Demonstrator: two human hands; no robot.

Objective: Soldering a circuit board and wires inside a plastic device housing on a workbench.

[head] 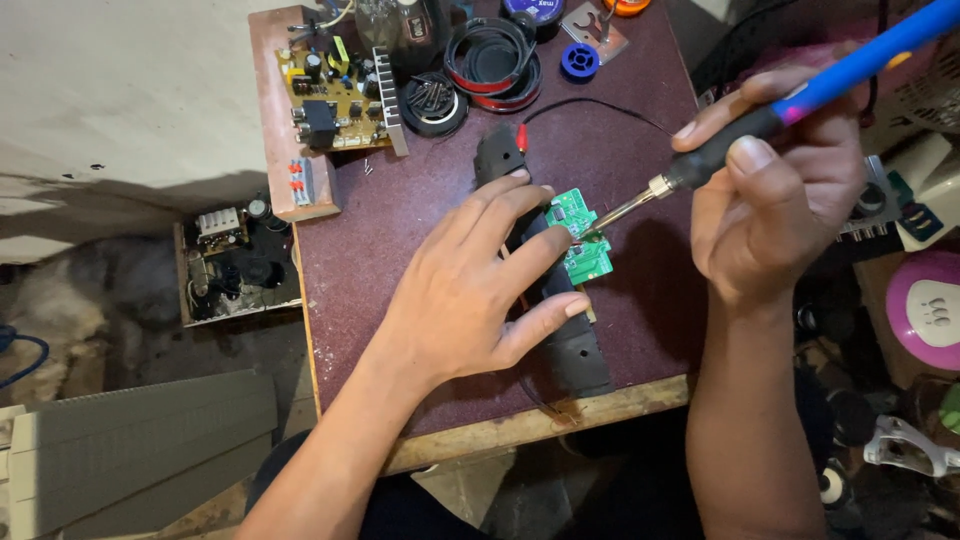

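On the maroon worktop (400,230), the flat left hand (470,290) pins a small green circuit board (580,240); the right hand (770,190) grips a soldering iron (740,125).

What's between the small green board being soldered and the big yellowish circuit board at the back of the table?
In the head view, between the small green board and the yellowish circuit board lie the long black casing's upper end and bare maroon tabletop.

Top edge of the maroon worktable (380,250) | round dark tin (533,10), blue label on its lid, partly cut off by the frame | far right, off the table, among clutter | round pink-purple disc (905,330) carrying a white rounded emblem (936,310), print too small to tell
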